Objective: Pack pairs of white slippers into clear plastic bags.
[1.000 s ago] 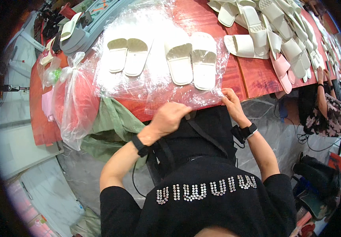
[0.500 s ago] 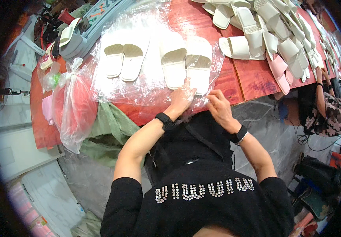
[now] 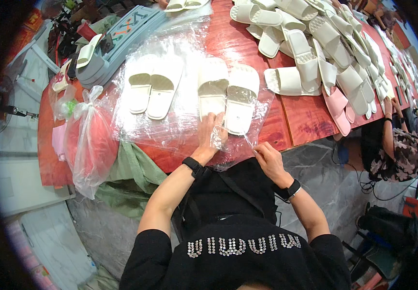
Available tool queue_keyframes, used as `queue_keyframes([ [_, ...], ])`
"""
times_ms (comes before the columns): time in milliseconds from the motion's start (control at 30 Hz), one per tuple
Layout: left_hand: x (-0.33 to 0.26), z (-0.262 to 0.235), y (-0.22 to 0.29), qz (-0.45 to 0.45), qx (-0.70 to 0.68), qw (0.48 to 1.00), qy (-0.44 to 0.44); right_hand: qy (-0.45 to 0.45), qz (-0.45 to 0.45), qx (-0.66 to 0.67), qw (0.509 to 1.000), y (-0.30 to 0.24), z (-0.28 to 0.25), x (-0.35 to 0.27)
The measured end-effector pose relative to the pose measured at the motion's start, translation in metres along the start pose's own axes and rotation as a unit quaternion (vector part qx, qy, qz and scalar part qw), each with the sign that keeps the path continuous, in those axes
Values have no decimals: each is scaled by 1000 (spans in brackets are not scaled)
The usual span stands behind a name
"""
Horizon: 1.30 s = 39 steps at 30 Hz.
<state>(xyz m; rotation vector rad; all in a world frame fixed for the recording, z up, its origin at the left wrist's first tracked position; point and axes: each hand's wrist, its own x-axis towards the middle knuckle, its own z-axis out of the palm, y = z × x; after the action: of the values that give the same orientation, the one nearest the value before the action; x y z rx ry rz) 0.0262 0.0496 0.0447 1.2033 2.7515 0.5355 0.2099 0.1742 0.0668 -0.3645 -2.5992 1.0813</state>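
Note:
In front of me, a pair of cream slippers lies inside a clear plastic bag (image 3: 265, 108) on the red table. My left hand (image 3: 211, 133) is partly under the film, its fingers closed over the heel end of the left slipper (image 3: 212, 79). The right slipper (image 3: 242, 92) lies beside it, untouched and slightly apart. At the bag's near right corner, my right hand (image 3: 269, 159) pinches the film and draws it taut. Left of these, another pair of cream slippers (image 3: 163, 92) rests on a stack of clear plastic bags (image 3: 122, 126).
A heap of cream slippers (image 3: 296, 53) covers the table's right side, with a pink slipper (image 3: 337, 111) at its edge. A tied bag of red material (image 3: 90, 140) hangs at the left edge near a grey-blue case (image 3: 117, 43). Another person's hands (image 3: 392, 107) work at far right.
My left hand has shifted from between the two slippers onto the left one's heel. My right hand has moved nearer me, stretching the film. The slippers now sit slightly farther apart at the heels.

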Motion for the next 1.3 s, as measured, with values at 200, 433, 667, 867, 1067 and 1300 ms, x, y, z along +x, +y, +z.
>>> queue_keyframes([
  [200,21,24,-8,-118,11,992,32,-8,-1,-1,1000,-1,4,-1],
  [433,24,13,-20,-98,58,993,23,3,1,-21,1000,6,-3,-6],
  [667,19,5,-45,40,34,999,0,-22,12,-30,999,10,2,-15],
  [867,0,12,-46,109,64,988,88,-40,14,-23,999,10,-3,-16],
  [1067,-76,-13,-41,89,18,995,-36,10,-101,-120,988,-21,-4,-6],
  [1300,-89,-56,-33,278,25,954,113,-37,-126,-206,970,-16,30,10],
])
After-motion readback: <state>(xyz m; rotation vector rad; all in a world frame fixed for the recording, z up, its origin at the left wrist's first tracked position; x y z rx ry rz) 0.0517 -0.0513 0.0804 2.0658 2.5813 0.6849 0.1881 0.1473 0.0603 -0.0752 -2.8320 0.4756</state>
